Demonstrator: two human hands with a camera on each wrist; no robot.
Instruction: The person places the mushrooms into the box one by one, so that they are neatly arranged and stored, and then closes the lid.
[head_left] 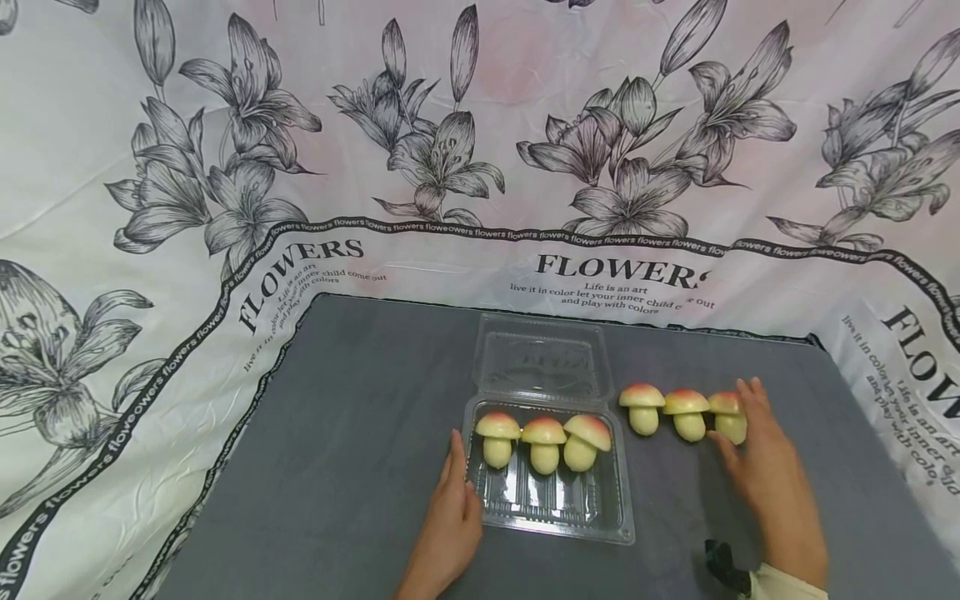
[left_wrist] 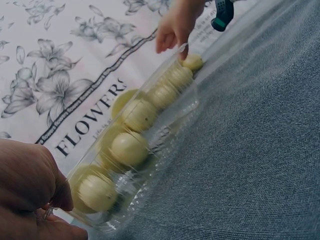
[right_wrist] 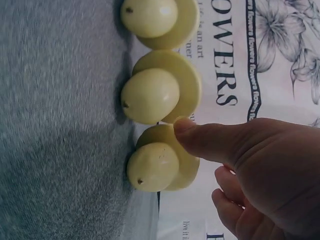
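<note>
A clear plastic clamshell box (head_left: 551, 529) lies with its lid (head_left: 543, 358) folded back. Three pale yellow mushrooms with reddish cap tops sit side by side inside, the left one (head_left: 497, 450) near the wall. My left hand (head_left: 446, 525) pinches the box's left rim between thumb and fingers (left_wrist: 60, 192). To the right of the box, three similar mushrooms form a row on the cloth. My right hand (head_left: 776, 479) is spread around the rightmost mushroom (right_wrist: 155, 167), its thumb (right_wrist: 200, 137) at the cap's edge and its straighter fingers reaching past the far side.
Dark grey cloth (head_left: 337, 467) covers the table. A white curtain (head_left: 450, 262) printed with lilies and lettering hangs behind it and along both sides. The nearer loose mushrooms (head_left: 643, 417) stand close to the box's right wall. A dark strap piece (head_left: 723, 567) shows at the right wrist.
</note>
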